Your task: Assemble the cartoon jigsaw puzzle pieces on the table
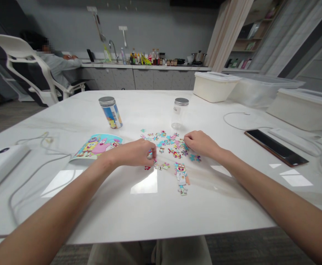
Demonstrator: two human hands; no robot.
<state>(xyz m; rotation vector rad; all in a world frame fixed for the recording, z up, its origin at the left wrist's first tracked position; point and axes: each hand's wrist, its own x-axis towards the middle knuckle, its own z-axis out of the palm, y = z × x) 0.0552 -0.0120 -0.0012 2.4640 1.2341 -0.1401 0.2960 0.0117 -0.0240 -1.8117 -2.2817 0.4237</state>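
Step, as I judge it remotely: sorting loose puzzle pieces (168, 142) on the counter (219, 206) beyond the joined strip (181, 177), left hand (139, 151) and right hand (202, 142) curled narrow at opposite sides of the spread, whether holding any I cannot tell, next move calling for a light fingertip pinch.

A phone (275, 147) lies on the table (233, 209), near a thin cable (224, 117). Farther back stand two white boxes (214, 87), a clear bin (256, 94) between them. Behind, a person (56, 65) sits in a chair (13, 44) by a counter (144, 78) holding bottles (156, 57).
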